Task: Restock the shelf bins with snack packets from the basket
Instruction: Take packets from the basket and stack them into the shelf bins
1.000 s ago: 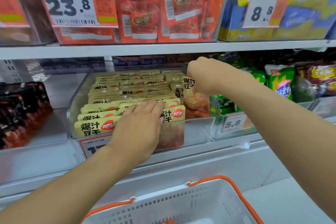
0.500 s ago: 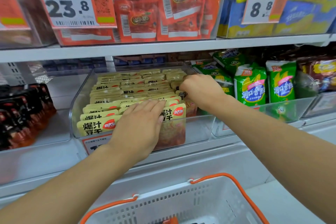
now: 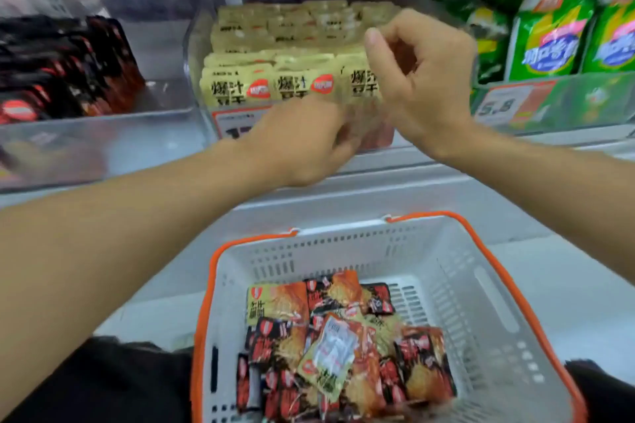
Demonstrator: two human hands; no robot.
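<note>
A clear shelf bin (image 3: 194, 55) holds rows of upright yellow snack packets (image 3: 292, 86). My left hand (image 3: 302, 141) is blurred in front of the bin's lower front, back toward me, fingers loosely bent, with no packet seen in it. My right hand (image 3: 422, 86) hovers at the bin's right front corner with thumb and fingers loosely curled around nothing. Below, a white basket with an orange rim (image 3: 343, 228) holds several black-red and yellow packets (image 3: 343, 336) in a loose pile.
A clear bin of black-red packets (image 3: 68, 65) stands to the left. Green bags (image 3: 549, 31) fill the bin to the right behind a 5.8 price tag (image 3: 498, 106). The white shelf ledge (image 3: 412, 182) runs between bins and basket.
Both hands have lifted off the yellow packets and drawn back to the bin's front. The right hand let go of its packet. The view has tilted down onto the basket.
</note>
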